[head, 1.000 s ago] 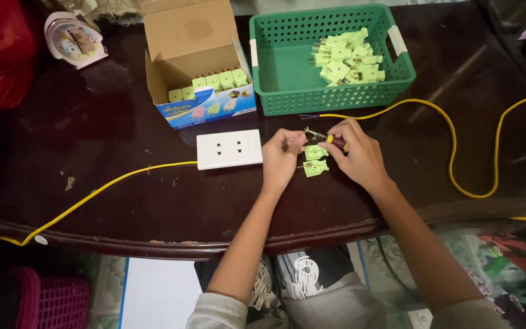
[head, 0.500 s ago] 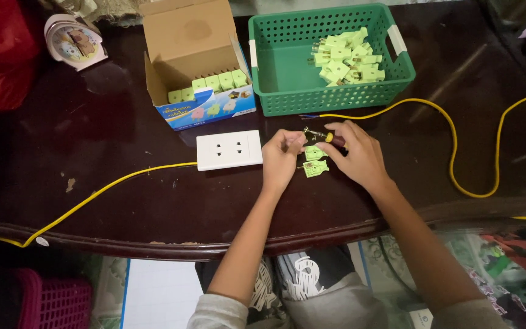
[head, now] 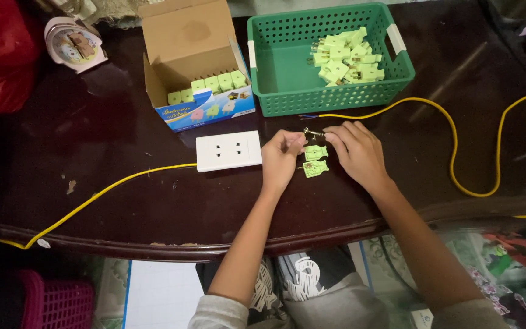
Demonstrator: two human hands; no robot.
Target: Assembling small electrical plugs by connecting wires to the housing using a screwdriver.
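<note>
yellow cable (head: 458, 140) cut off right, part between fingertips (head: 331, 135) too small

dark table (head: 123, 201): green basket (head: 275, 67); cardboard box (head: 184, 42); white socket (head: 228, 150); yellow cable (head: 452, 140)

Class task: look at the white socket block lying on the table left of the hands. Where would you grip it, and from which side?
Probably grip the white socket block across its two long edges, coming from above. It lies flat, face up, its yellow cable leaves the left end, and the left hand sits just right.

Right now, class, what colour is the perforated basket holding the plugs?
Green, with white handles; the basket shows in the head view.
</note>
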